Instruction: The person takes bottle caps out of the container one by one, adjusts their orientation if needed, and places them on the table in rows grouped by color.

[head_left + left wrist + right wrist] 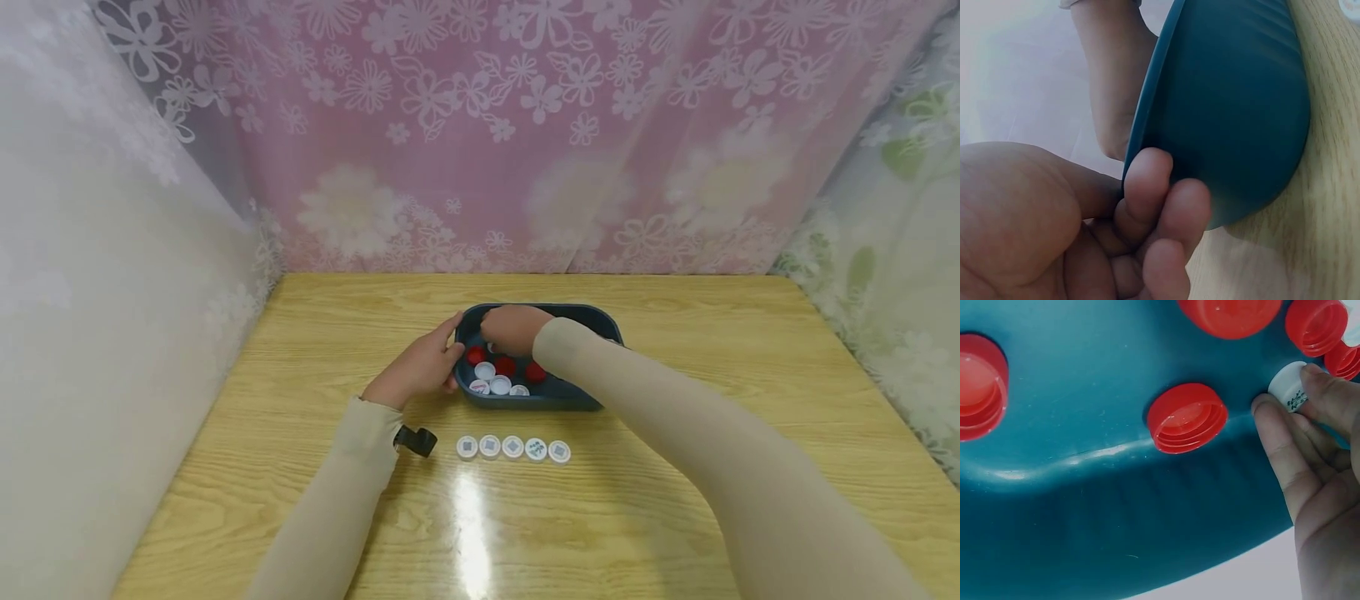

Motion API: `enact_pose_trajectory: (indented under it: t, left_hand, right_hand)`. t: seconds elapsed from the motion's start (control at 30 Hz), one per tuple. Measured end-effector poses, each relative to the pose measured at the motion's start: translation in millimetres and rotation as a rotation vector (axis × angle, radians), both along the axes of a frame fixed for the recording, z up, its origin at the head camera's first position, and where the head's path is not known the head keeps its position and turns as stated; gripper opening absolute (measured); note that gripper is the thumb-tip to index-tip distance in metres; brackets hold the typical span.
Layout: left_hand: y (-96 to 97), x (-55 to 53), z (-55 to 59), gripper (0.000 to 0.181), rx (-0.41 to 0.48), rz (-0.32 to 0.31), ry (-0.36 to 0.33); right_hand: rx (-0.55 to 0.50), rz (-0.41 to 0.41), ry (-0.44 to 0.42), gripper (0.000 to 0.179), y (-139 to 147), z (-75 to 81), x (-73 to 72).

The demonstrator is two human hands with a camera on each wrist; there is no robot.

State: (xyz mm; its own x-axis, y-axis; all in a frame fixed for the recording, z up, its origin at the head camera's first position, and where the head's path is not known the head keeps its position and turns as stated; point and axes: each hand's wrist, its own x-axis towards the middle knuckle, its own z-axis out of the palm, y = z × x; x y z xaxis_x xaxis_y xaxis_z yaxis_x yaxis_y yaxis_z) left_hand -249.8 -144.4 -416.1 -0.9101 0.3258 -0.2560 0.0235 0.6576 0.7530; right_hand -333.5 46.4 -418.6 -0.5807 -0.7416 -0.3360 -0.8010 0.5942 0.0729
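Observation:
A dark teal plastic bin (pixel 540 402) sits on the table, with red bottle caps (pixel 505 367) and white bottle caps (pixel 500 384) inside. My left hand (pixel 417 367) grips its left end; in the left wrist view the thumb goes over the rim and the fingers curl against the outer wall (pixel 1235 112). Reaching into the bin's far left part, my right hand (pixel 517 328) pinches a white bottle cap (pixel 1286 385) with a green print between thumb and fingers. Red caps (pixel 1188 419) lie on the bin floor beside that hand, their hollow sides showing.
In front of the bin, several white caps (pixel 513 447) with printed tops stand in a row on the wooden table (pixel 337 333). A floral curtain (pixel 480 167) hangs behind the table's far edge. A black device (pixel 417 441) is strapped at my left wrist.

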Motion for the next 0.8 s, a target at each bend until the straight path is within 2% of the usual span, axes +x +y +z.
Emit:
enact_pose_trajectory:
  t: [0.23, 0.5, 0.67, 0.8]
  left_hand:
    - [0.0, 0.6, -0.7, 0.060, 0.012, 0.003, -0.001]
    - [-0.5, 1.0, -3.2, 0.061, -0.038, 0.015, 0.019]
    - [-0.4, 0.0, -4.7, 0.061, -0.006, 0.008, -0.009]
    - [-0.3, -0.9, -2.8, 0.060, 0.005, 0.018, -0.015]
  right_hand:
    - [0.001, 0.000, -0.006, 0.015, -0.7, -1.7, -2.1]
    - [-0.024, -0.002, 0.017, 0.016, -3.0, -6.9, 0.4]
    - [-0.013, -0.013, 0.001, 0.015, -2.3, -5.1, -0.4]
    - [-0.059, -0.037, -0.023, 0.011, -1.5, -1.5, -4.0]
